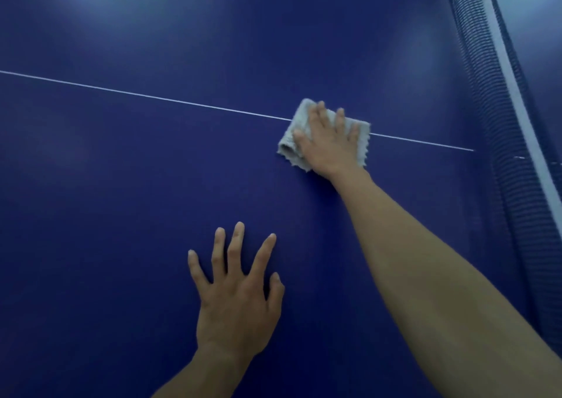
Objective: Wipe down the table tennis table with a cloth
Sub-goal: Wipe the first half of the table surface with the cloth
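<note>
Both hands flat: right hand (330,142) presses cloth (299,130) near net (498,160).

Your cloth (301,117) is pale grey, folded into a rough square with zigzag-cut edges (its left side rolls into a soft fold). It lies flat on the deep blue tabletop (121,184), straddling the thin white centre line (152,96), pressed under your right hand (330,142), near the net (486,108).

The cloth (322,136) lay on the table tennis table (121,184), across its centre line (152,97), under the right hand (328,142). The left hand (237,294) rested nearer; the net (498,130) apparently stood to the right.
</note>
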